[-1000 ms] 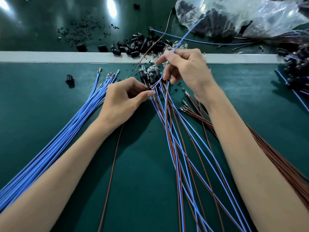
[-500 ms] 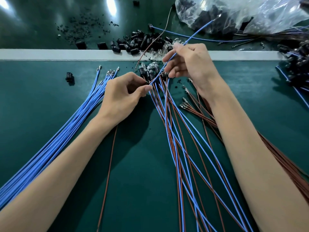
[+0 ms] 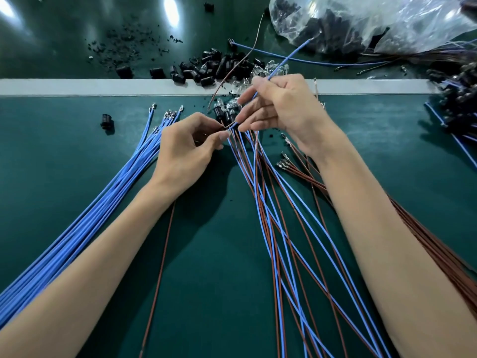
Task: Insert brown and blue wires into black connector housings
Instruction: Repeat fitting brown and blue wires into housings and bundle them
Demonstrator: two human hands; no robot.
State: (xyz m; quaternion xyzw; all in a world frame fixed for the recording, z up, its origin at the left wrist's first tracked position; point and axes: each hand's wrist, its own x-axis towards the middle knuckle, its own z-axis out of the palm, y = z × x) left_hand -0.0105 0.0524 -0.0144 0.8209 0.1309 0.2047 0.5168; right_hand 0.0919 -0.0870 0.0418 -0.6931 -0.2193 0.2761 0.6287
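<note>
The left hand (image 3: 185,148) is curled, its thumb and forefinger pinching the end of a single brown wire (image 3: 160,267) that trails out from under the wrist toward the near edge (whether a housing sits inside that pinch is hidden by the fingers). The right hand (image 3: 281,109) grips a blue wire (image 3: 289,59) in bent fingers; its lower tip meets the left fingertips and its free end sticks up toward the plastic bag (image 3: 387,24). Just beyond both hands lies a small cluster of fitted housings (image 3: 227,113), and further back a loose pile of black housings (image 3: 219,65). On the green surface (image 3: 219,293) a blue bundle (image 3: 103,202) fans left, a brown bundle (image 3: 438,254) right, with mixed wires (image 3: 284,228) between
</note>
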